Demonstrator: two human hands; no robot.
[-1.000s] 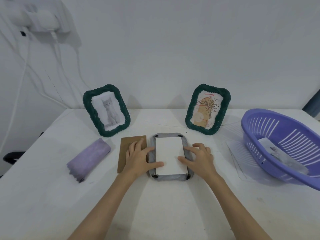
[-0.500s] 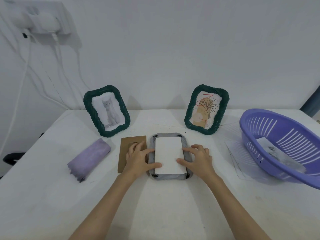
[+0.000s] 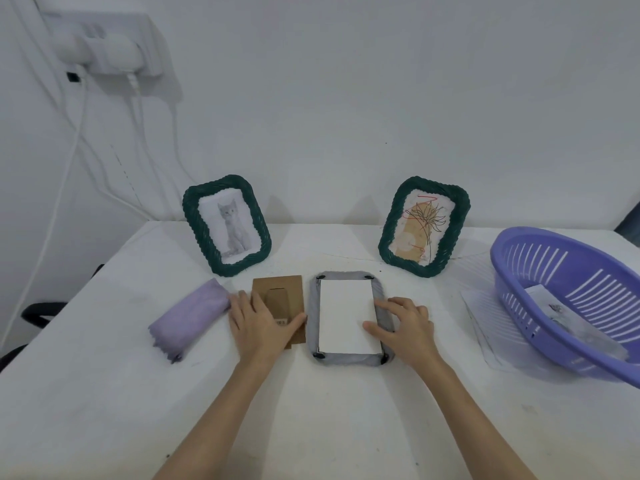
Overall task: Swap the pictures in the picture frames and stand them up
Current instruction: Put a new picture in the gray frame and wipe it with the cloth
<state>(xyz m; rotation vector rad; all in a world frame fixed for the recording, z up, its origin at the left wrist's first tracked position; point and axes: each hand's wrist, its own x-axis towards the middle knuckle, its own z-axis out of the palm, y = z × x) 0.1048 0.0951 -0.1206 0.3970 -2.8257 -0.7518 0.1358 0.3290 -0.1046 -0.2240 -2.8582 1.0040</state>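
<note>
Neither grip is closed: left hand (image 3: 265,323) lies flat on the brown backing board (image 3: 280,304), right hand (image 3: 407,329) rests on the face-down grey frame (image 3: 348,318) mid-table. Its white picture sheet (image 3: 346,315) looks light and bendable; lifting by an edge seems wisest.

Both hands flat, palms down: left hand (image 3: 265,323), right hand (image 3: 407,329), fingers spread.
</note>
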